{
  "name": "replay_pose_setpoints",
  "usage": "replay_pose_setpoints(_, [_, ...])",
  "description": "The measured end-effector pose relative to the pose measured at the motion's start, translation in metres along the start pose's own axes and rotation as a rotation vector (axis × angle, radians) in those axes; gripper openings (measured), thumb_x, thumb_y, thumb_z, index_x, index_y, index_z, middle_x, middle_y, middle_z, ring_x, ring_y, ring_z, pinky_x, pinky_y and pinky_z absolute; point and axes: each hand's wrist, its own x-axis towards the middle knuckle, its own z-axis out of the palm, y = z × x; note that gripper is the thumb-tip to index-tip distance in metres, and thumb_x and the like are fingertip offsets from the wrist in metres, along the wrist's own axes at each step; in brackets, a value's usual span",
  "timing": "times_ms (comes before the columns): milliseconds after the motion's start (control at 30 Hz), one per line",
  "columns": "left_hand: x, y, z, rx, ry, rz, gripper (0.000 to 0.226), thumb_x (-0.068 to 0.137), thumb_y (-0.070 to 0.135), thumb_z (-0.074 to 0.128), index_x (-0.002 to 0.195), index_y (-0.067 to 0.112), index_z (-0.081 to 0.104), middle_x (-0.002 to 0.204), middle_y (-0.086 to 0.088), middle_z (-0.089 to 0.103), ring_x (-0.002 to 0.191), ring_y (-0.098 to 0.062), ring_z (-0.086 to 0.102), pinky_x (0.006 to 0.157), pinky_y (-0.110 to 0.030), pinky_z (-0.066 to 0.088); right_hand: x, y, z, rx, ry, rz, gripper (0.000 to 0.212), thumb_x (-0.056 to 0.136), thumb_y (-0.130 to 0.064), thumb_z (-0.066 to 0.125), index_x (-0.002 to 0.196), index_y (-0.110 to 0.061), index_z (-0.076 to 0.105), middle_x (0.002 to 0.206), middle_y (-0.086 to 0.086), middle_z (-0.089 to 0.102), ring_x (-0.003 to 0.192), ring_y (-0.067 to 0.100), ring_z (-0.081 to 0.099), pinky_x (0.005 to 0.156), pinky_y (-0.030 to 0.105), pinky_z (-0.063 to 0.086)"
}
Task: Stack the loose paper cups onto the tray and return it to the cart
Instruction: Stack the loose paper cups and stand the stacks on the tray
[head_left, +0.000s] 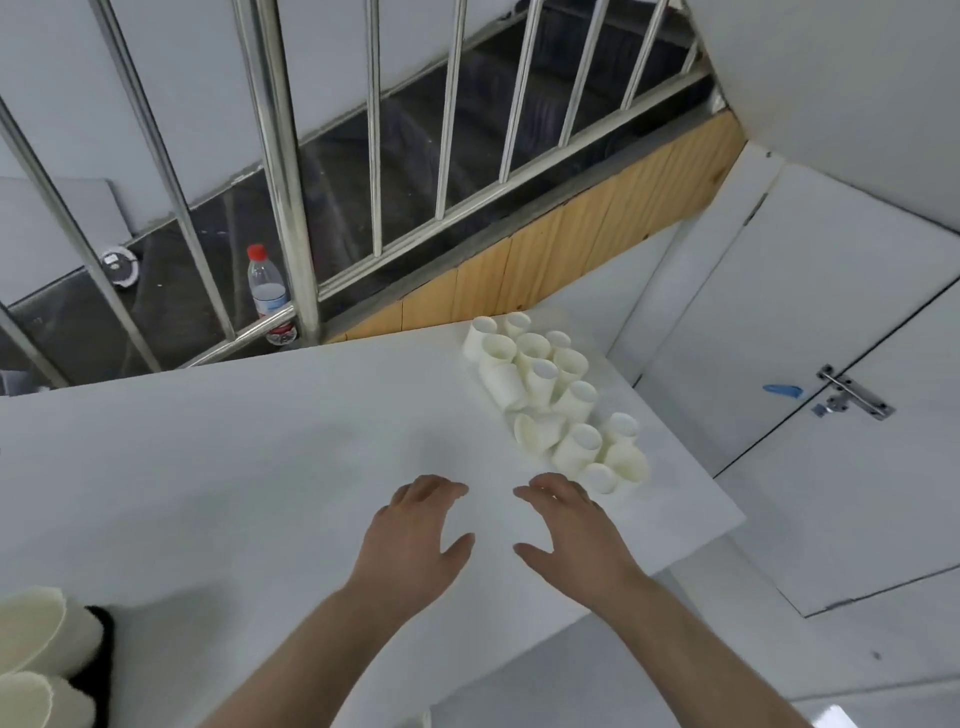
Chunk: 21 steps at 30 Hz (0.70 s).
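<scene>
While both hands hover low over the white counter (234, 467) holding nothing, this looks like the very start of the gathering step, nothing stacked yet as far as I can tell. Left hand (415, 535) and right hand (571, 530) are side by side, fingers spread and loosely bent, palms down.

Loose paper cups (550, 395) sit in a messy cluster around 1 o'clock from the hands, near the counter's far right edge. Plain off-white, thin-walled. Most stand upright with open mouths showing, a few lie tipped on their sides, several touching each other. The closest one is just beside the right hand's fingertips.

Next move is probably the right hand reaching out toward 1 o'clock for that nearest cup. Light grip needed; these would crush easily.

More cream-coloured cups (36, 649) peek in at 8 o'clock, maybe the tray end, can't tell.
</scene>
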Motion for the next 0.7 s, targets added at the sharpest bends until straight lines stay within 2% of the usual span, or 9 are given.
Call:
replay_pose_setpoints(233, [0.054,0.011,0.019,0.022,-0.093,0.041,0.049,0.09,0.039,0.055,0.137,0.031,0.042,0.136,0.016,0.042,0.119,-0.007,0.044,0.096,-0.024,0.042,0.033,0.056,-0.012,-0.036,-0.029,0.075,0.06,0.09,-0.038,0.061,0.145,-0.028,0.038,0.143,-0.011,0.034,0.129,0.01,0.037,0.094,0.024,0.044])
replay_pose_setpoints(400, [0.068,0.025,0.036,0.03,-0.109,0.024,0.05,0.09,0.039,0.053,0.138,0.031,0.04,0.137,0.015,0.041,0.123,-0.008,0.042,0.1,-0.026,0.04,0.05,0.097,-0.019,-0.097,-0.09,0.076,0.059,0.091,-0.033,0.061,0.145,-0.028,0.037,0.144,-0.013,0.032,0.129,0.009,0.034,0.086,0.021,0.044])
replay_pose_setpoints(567, [0.071,0.047,0.063,0.02,-0.064,-0.063,0.051,0.09,0.039,0.055,0.138,0.029,0.042,0.137,0.012,0.043,0.122,-0.01,0.045,0.099,-0.028,0.041,0.071,0.14,-0.019,-0.183,-0.185,0.003,0.063,0.089,-0.028,0.063,0.146,-0.028,0.035,0.146,-0.011,0.031,0.131,0.013,0.034,0.088,0.022,0.041])
replay_pose_setpoints(700, [0.065,0.059,0.086,0.008,-0.033,-0.169,0.051,0.09,0.04,0.055,0.138,0.032,0.041,0.138,0.014,0.042,0.122,-0.009,0.043,0.098,-0.026,0.04,0.085,0.162,-0.012,-0.291,-0.28,-0.079,0.065,0.089,-0.023,0.062,0.146,-0.028,0.032,0.148,-0.007,0.029,0.132,0.018,0.033,0.087,0.027,0.046])
